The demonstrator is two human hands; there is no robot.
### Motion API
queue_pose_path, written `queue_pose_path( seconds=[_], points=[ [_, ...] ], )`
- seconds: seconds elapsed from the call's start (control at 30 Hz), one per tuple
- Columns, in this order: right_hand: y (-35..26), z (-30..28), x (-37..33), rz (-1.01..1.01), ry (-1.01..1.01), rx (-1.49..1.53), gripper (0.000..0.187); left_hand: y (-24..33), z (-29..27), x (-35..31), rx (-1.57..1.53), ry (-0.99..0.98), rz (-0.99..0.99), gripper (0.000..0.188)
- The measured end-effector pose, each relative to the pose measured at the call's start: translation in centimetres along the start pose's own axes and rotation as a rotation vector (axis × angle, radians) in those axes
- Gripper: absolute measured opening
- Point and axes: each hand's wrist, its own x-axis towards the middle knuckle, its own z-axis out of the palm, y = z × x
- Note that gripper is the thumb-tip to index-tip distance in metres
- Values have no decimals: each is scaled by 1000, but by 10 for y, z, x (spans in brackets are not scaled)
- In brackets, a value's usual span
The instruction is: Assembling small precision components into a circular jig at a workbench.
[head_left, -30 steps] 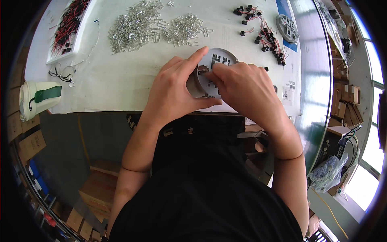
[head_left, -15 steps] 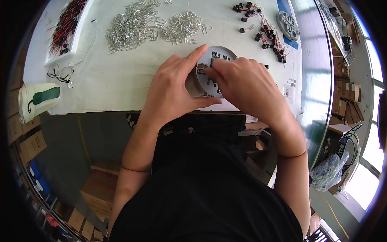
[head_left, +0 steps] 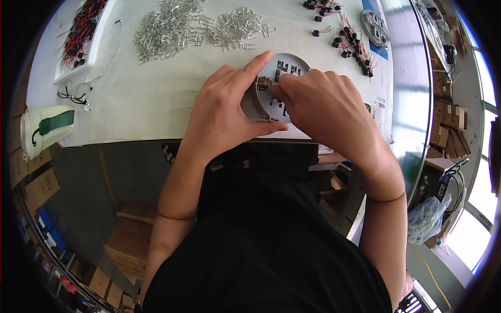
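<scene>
A round grey disc-shaped fixture (head_left: 267,100) with several dark slots and small metal parts in its face lies near the table's front edge. My left hand (head_left: 222,107) curves around its left side, index finger at the far rim and thumb at the near rim. Over the disc's right half is my right hand (head_left: 326,99), thumb and fingers pinched together at its middle. Whatever is in that pinch is hidden by the fingers. Beyond the disc lie a large heap of U-shaped metal wire pieces (head_left: 169,28) and a smaller heap of wire pieces (head_left: 236,27).
Black components with red wires (head_left: 350,43) lie scattered at the far right, near a second grey round fixture (head_left: 374,28). At left are a white tray (head_left: 94,55) of similar wired parts, a pair of glasses (head_left: 78,94) and a white-and-green container (head_left: 47,128) by the table edge.
The whole view has shifted slightly, with the tabletop a little higher in the picture. My right hand stays pinched over the disc, and my left hand keeps its place around the rim.
</scene>
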Motion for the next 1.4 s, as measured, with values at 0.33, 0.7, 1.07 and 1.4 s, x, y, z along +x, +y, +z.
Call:
queue_pose_path(
  seconds=[0.33,0.7,1.07,1.4],
  points=[
    [-1,12,-3,43,50,107,29,1,1,-1,20,-4,10,110],
    [-7,4,-1,-49,1,-22,25,3,-1,1,19,-28,-10,112],
    [24,17,-37,-43,279,554,30,-2,-7,0,-140,-50,-69,75],
    [32,34,-38,-102,1009,409,30,5,-6,1,-187,49,-74,19]
  ],
)
